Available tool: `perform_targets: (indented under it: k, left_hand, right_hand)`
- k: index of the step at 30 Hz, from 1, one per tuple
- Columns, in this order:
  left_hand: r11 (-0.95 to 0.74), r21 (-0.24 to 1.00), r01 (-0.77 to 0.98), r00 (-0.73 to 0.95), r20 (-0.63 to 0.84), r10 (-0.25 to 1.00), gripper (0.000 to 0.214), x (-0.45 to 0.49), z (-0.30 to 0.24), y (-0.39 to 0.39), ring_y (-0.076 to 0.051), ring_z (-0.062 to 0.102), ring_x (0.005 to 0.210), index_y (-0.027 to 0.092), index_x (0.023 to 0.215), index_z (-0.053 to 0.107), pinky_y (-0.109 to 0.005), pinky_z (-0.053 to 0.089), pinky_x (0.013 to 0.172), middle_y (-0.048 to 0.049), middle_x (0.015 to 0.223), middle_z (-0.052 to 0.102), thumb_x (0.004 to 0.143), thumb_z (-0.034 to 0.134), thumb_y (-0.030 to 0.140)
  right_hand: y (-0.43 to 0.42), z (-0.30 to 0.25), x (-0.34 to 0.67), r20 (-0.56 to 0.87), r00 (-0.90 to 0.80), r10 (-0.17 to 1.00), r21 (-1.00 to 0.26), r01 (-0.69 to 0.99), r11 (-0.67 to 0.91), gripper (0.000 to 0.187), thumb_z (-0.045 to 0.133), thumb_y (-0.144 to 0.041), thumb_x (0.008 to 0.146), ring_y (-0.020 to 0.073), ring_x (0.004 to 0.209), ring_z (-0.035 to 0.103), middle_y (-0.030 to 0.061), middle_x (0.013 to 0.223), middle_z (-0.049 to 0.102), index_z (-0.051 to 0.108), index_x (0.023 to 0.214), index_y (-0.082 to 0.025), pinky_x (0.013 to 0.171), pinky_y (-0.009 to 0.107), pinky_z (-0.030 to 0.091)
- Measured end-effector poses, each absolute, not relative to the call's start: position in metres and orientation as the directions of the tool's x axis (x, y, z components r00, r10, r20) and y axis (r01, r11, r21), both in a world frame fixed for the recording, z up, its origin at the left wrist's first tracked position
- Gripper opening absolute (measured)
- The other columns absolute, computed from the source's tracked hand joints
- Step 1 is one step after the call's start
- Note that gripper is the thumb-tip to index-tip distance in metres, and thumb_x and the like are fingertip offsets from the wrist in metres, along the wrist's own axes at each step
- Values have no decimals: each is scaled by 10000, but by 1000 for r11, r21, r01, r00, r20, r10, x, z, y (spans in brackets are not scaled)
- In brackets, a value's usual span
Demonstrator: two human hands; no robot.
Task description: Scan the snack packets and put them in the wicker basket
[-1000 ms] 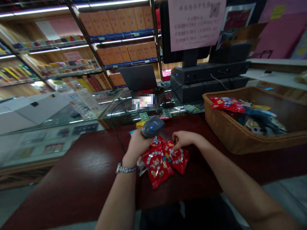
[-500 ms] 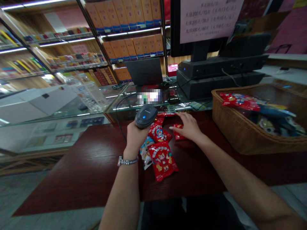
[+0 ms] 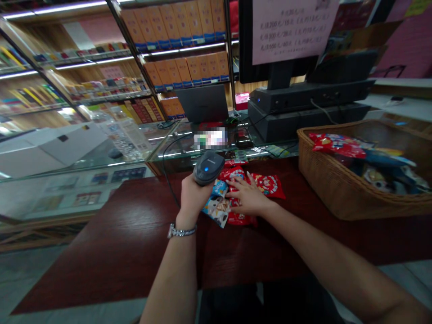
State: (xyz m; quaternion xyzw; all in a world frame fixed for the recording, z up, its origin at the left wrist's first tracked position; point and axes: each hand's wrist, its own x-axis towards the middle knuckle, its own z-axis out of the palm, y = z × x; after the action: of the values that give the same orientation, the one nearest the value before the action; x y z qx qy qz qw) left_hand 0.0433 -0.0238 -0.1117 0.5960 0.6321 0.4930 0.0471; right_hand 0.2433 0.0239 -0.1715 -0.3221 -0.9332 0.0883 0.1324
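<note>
My left hand [image 3: 192, 195] is wrapped round the grip of a grey barcode scanner [image 3: 208, 167] with a blue light, held just above the dark wooden counter [image 3: 118, 243]. My right hand [image 3: 246, 196] lies flat with fingers spread on a heap of red snack packets [image 3: 240, 219]. A blue and white packet [image 3: 218, 206] sticks out at the left of the heap, right beside my left hand. Another red packet [image 3: 269, 185] lies apart to the right of my fingers. A metal watch [image 3: 181, 231] sits on my left wrist.
A wicker basket [image 3: 340, 193] with more snack packets stands at the right. Behind the counter a glass top [image 3: 175, 150] carries a black till base [image 3: 303, 110], a monitor with a paper notice [image 3: 290, 27] and a laptop [image 3: 202, 103]. Shelves of boxed goods [image 3: 189, 40] line the back.
My right hand has come back from the far packets and now presses flat on the heap. The red packets have been shuffled, exposing the blue and white one. The scanner stays held.
</note>
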Motion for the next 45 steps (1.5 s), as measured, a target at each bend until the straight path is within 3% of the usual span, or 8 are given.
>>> perform_targets:
  k: [7,11,16,24,29,34,40,45]
  left_hand:
    - [-187,666,722,-233,489,841,254,47,-115,-24,-275,735,807,111,850,763,-314,556,706,-87,802,783,721,731,328]
    - [-164,646,745,-193,444,875,269,49,-119,-23,-282,741,827,124,893,771,-334,560,744,-112,856,787,738,726,339]
    - [-106,622,776,-171,369,914,237,54,-119,-25,-305,742,864,137,879,768,-343,563,742,-121,862,787,739,699,317]
    - [-111,606,788,-152,366,918,238,59,-118,-27,-303,741,858,136,896,768,-332,557,729,-119,863,790,733,686,289]
    - [-108,597,795,-156,373,915,233,59,-119,-27,-294,737,852,145,897,766,-328,551,729,-113,868,787,746,685,302]
    - [-103,578,810,-145,368,919,220,61,-120,-27,-299,734,861,161,884,766,-323,543,708,-113,852,782,744,696,316]
    - [-116,601,791,-149,373,916,222,60,-121,-26,-287,735,849,151,902,765,-325,545,716,-117,860,784,751,697,299]
    - [-128,588,798,-133,380,916,212,60,-120,-26,-294,737,850,155,892,764,-329,543,716,-121,865,787,761,691,305]
  right_hand:
    - [58,-166,277,328,-474,817,-283,776,564,471,624,-554,871,325,1414,390,80,1493,510,673,1263,-298,1195,639,72]
    - [61,-155,297,241,-440,865,-307,811,499,939,733,-751,626,393,1350,418,158,1461,483,558,1400,-247,1137,594,259]
    - [51,-161,296,-157,-552,819,-279,820,499,1451,921,-593,345,515,1493,132,171,1664,144,248,1595,-293,1171,675,113]
    - [62,-149,306,149,-603,783,-572,593,566,755,735,-258,636,310,1315,510,142,1458,517,595,1374,-177,1120,412,389]
    - [84,-148,313,49,-343,938,-925,338,172,479,492,-213,708,198,840,673,62,1008,729,685,1144,-164,770,299,533]
    - [96,-155,318,-49,-43,998,-968,250,-36,372,457,-296,756,184,697,642,55,822,715,683,1015,-154,611,259,505]
    - [92,-158,328,-27,-161,987,-983,181,2,496,821,-465,632,185,736,677,63,877,748,708,997,-148,671,292,543]
    - [92,-154,325,-58,-25,998,-980,-190,-62,311,850,-344,677,173,703,701,59,822,759,721,881,-147,674,287,586]
